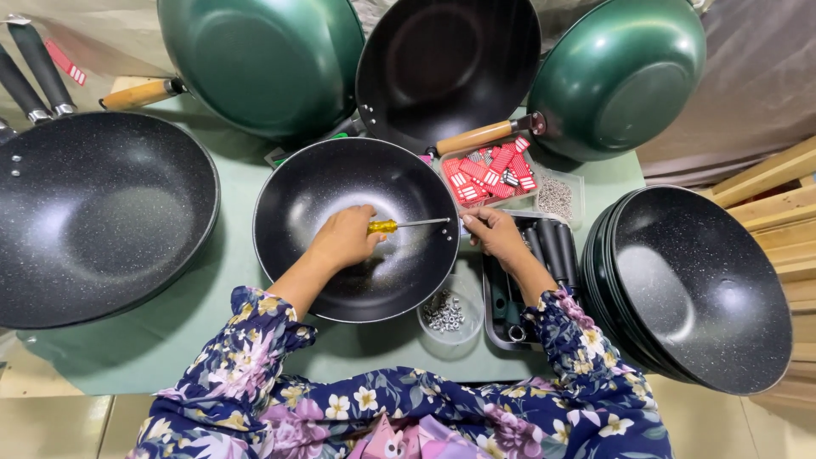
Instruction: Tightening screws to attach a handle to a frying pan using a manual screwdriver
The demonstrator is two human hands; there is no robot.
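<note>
leftmost, a large speckled black wok (93,217) lay on the green table (170,340). next, the left hand (344,238) rested inside the middle black wok (357,229), fingers clamped round the yellow screwdriver (399,225), its shaft pointing at the rim. just beside that rim, the right hand (493,234) had fingers pinched together there; on what, i couldn't tell. rightward sat a stack of black woks (697,289).
</note>
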